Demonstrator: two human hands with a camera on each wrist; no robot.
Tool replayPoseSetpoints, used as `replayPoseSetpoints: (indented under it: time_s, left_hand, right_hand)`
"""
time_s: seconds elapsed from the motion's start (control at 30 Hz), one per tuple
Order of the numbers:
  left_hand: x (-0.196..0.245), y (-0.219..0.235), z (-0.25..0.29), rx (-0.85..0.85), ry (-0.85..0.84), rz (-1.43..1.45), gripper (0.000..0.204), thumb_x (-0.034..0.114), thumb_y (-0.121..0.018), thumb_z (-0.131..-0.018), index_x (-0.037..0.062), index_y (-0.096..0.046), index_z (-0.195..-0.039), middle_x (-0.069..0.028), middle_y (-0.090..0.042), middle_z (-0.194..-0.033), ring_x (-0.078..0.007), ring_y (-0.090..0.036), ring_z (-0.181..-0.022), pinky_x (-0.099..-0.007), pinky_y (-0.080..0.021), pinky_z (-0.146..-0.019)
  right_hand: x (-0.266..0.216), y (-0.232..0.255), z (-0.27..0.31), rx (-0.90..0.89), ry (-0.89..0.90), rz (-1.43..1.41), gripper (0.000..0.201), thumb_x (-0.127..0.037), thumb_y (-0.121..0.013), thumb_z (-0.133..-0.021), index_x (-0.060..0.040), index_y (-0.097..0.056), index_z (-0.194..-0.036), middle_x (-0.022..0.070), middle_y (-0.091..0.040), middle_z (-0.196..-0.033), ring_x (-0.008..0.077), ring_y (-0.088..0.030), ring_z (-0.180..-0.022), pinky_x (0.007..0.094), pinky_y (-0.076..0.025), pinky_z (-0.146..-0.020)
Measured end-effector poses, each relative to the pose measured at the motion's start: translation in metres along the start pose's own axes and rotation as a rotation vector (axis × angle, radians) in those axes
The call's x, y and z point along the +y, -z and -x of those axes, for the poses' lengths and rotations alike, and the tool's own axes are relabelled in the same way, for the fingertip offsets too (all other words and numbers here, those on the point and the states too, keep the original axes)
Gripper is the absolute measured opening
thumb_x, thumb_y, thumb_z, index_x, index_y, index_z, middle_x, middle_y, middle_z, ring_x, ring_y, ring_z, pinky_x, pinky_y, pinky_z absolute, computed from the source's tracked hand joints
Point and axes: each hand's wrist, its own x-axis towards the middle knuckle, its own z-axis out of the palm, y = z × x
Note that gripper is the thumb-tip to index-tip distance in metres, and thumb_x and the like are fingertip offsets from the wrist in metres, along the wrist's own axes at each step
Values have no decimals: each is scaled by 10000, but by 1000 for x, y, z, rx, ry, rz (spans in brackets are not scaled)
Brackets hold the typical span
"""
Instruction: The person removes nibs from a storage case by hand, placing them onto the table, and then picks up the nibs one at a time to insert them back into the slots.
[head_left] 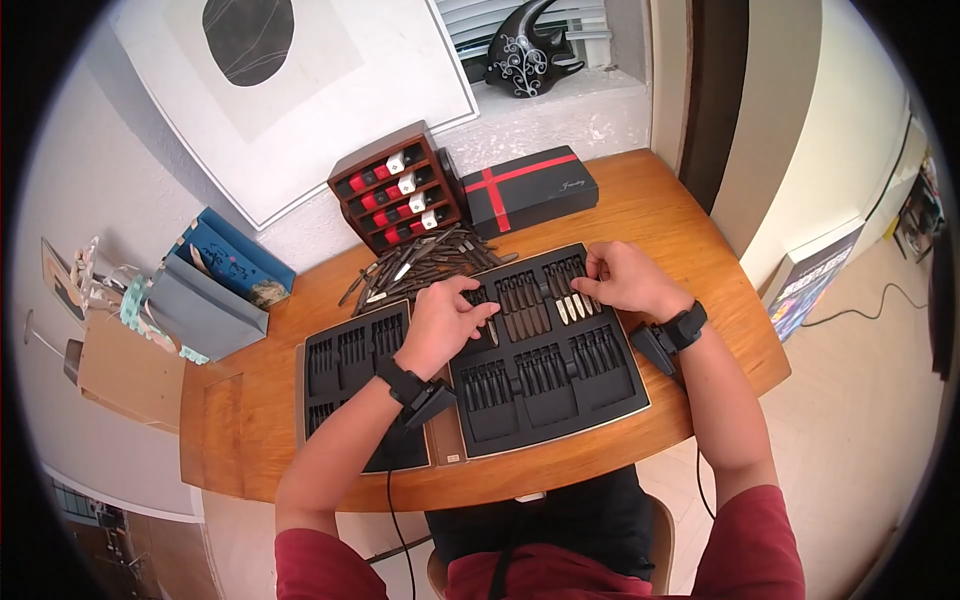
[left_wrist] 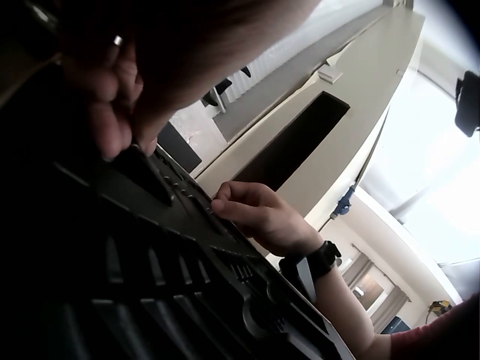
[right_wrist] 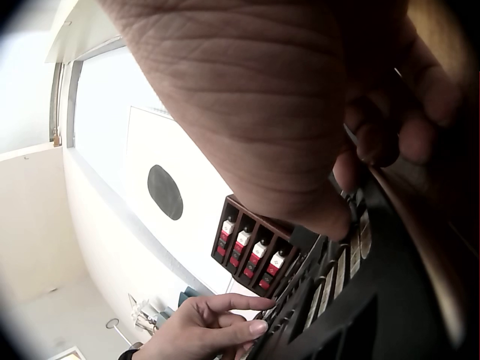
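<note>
A hinged black tray case lies unfolded on the table, its right tray [head_left: 505, 425] and left tray [head_left: 323, 380] holding rows of slim, pen-like dark pieces in slots. My left hand [head_left: 440, 325] is over the upper left compartment of the right tray, thumb and index finger pinching one slim dark piece [head_left: 492, 330]; its pointed end shows in the left wrist view. At the upper right compartment, my right hand [head_left: 630, 280] has thumb and index finger at the top of a row of pale-ended pieces [head_left: 578, 308]. In the right wrist view they pinch the outermost pale piece [right_wrist: 365, 234].
Behind the trays lies a loose pile of slim dark pieces [head_left: 425, 262]. A wooden rack [head_left: 400, 185] with red, white and black items and a black box with red ribbon [head_left: 545, 192] stand at the back. A blue paper bag [head_left: 225, 285] stands at the left.
</note>
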Motion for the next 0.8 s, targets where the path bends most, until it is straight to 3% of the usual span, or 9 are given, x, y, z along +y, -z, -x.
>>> replayPoseSetpoints:
  time_s: [0.17, 0.27, 0.33, 0.37, 0.43, 0.53, 0.8]
  left_hand:
    - [-5, 1, -2, 0, -17, 24, 481, 212, -841, -931, -106, -692, -1259, -172, -777, -802, -156, -739, -625, -282, -535, -521]
    - [-2, 6, 3, -14, -52, 12, 457, 211, -842, -924, -107, -708, -1222, -167, -771, -822, -160, -723, -647, -301, -564, -588]
    - [2, 14, 9, -12, -204, -185, 434, 222, -850, -906, -66, -735, -1210, -144, -754, -953, -212, -720, -818, -351, -589, -753]
    - [-1, 17, 10, -17, -203, -185, 434, 222, -850, -906, -66, -735, -1210, -144, -754, -953, -212, -720, -818, -351, -589, -753]
    - [-6, 23, 12, 37, -495, -323, 438, 238, -854, -892, -13, -750, -1236, -120, -705, -1079, -266, -667, -1006, -388, -546, -932]
    - [-10, 25, 10, -45, -505, -322, 413, 245, -853, -891, 22, -766, -1227, -112, -677, -1146, -295, -634, -1092, -398, -507, -1006]
    - [-13, 23, 10, -74, -560, -481, 361, 290, -831, -893, 27, -799, -1137, -74, -683, -1140, -294, -618, -1098, -407, -488, -1008]
  right_hand:
    - [2, -1, 0, 5, 13, 6, 316, -233, -833, -890, -12, -635, -781, 109, -642, -646, 216, -608, -589, 374, -468, -558]
    - [-2, 1, 0, -6, -3, 14, 317, -232, -833, -888, -12, -632, -780, 113, -642, -650, 215, -611, -597, 375, -470, -562]
    - [0, 0, 1, 13, 12, 13, 321, -238, -835, -887, -10, -635, -780, 117, -641, -653, 219, -614, -607, 376, -473, -568]
    - [2, -1, 1, 12, 8, 10, 321, -238, -835, -887, -10, -635, -780, 117, -641, -653, 219, -614, -607, 376, -473, -568]
    - [6, -4, -1, 23, 24, -5, 321, -245, -838, -884, -10, -644, -784, 121, -639, -652, 226, -614, -610, 377, -475, -572]
    - [3, -2, 0, 2, -4, -34, 320, -251, -839, -882, -9, -651, -787, 121, -639, -652, 232, -611, -607, 379, -478, -576]
    - [2, -1, 0, 7, 11, -4, 316, -245, -836, -884, -6, -651, -788, 120, -642, -652, 227, -612, -606, 380, -476, -571]
